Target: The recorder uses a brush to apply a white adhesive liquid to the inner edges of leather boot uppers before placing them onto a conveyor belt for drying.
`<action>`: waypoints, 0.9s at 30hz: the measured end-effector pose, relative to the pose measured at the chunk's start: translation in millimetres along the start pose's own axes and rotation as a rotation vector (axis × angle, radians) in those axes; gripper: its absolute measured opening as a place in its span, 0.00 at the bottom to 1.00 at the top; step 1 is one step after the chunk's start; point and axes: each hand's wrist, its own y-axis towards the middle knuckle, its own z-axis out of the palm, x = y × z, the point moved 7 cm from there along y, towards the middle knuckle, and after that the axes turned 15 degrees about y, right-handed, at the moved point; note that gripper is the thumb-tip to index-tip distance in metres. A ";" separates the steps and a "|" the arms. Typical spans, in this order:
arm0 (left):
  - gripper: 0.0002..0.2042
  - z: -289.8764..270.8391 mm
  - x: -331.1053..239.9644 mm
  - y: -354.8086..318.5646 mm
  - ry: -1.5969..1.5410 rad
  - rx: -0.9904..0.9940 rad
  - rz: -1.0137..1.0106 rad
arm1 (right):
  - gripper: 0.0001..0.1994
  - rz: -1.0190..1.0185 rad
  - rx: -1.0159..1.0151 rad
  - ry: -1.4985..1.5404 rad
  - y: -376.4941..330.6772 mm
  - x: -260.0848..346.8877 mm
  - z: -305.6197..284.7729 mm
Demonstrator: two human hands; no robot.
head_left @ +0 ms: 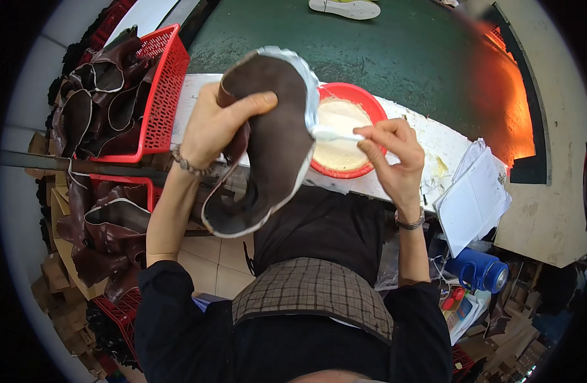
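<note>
Your left hand (210, 124) grips the brown leather piece (277, 121), thumb on its face, just left of the red bowl (369, 101). Your right hand (396, 153) pinches a white applicator (338, 135) between thumb and fingers, over the bowl; its tip appears to touch the piece's pale edge. A red basket (164, 96) stands farther left of the bowl; papers (472, 195) lie to the bowl's right.

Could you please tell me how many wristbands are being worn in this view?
2. A beaded wristband sits behind the left hand, which holds the brown leather-like piece; another wristband sits behind the right hand. None seems hidden.
</note>
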 end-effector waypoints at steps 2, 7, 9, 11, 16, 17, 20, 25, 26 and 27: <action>0.13 -17.9 -0.1 8.2 0.095 -0.074 0.013 | 0.11 0.099 -0.051 -0.019 4.6 -12.5 -11.1; 0.25 -67.5 58.0 66.5 0.431 -0.340 0.125 | 0.05 0.155 0.113 -0.598 4.0 -53.0 -9.3; 0.37 -67.8 83.3 71.6 0.476 -0.364 0.051 | 0.04 0.098 0.207 -0.715 -0.7 -60.2 0.8; 0.47 -59.1 101.3 62.8 0.358 -0.265 -0.014 | 0.05 0.125 0.330 -0.944 -3.8 -66.4 9.7; 0.71 -52.2 145.0 2.6 0.832 -0.104 0.203 | 0.06 0.089 0.068 -0.758 -9.4 -31.9 -25.6; 0.72 -43.5 144.4 -5.0 0.987 -0.073 0.078 | 0.06 0.190 0.097 -0.756 -14.5 -37.3 -33.6; 0.73 -39.8 152.8 -12.3 1.103 -0.092 -0.035 | 0.06 0.271 0.032 -0.628 -19.4 -38.9 -34.3; 0.59 -54.1 153.0 -0.9 0.844 -0.250 0.126 | 0.08 0.383 0.105 -0.634 -31.3 -50.4 -39.8; 0.49 -59.5 150.9 -2.4 0.759 -0.358 0.189 | 0.08 0.377 0.003 -0.485 -33.9 -51.5 -42.5; 0.49 -57.3 145.9 -1.0 0.757 -0.356 0.194 | 0.08 0.371 -0.100 -0.338 -36.1 -52.3 -47.4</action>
